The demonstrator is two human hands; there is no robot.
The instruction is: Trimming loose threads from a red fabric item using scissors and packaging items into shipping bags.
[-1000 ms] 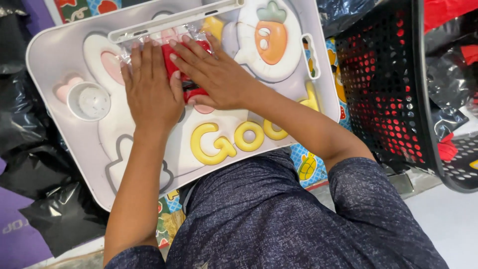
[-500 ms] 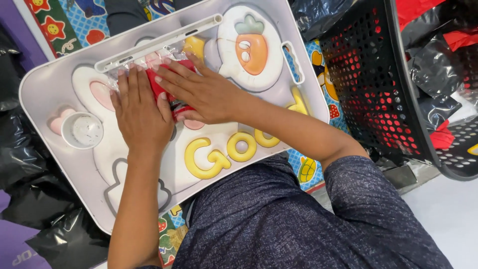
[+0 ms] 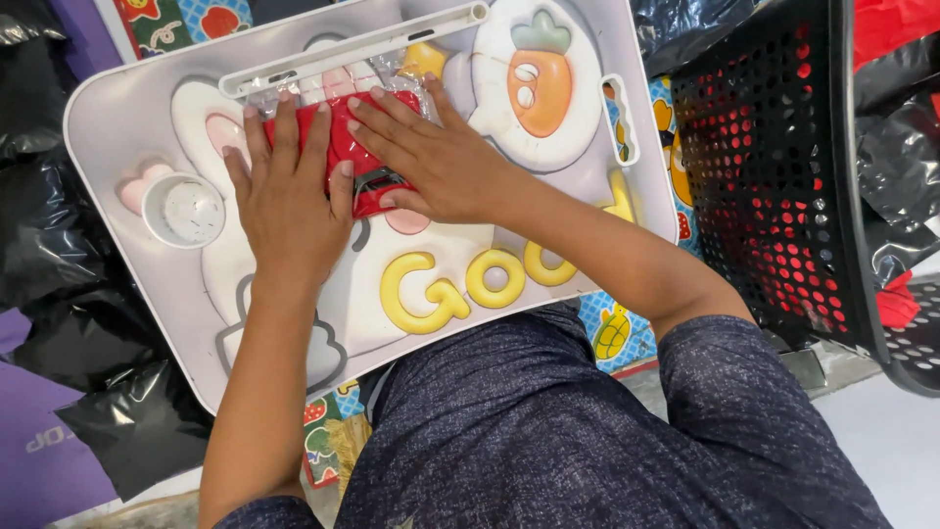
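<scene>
2 flat palms, left hand and right hand, press crinkly red packet.

Both hands lie flat over the red item at the lap tray's middle, leaving bare tray open at lower left, while the round cup recess blocks left and the black basket crowds the right.
</scene>
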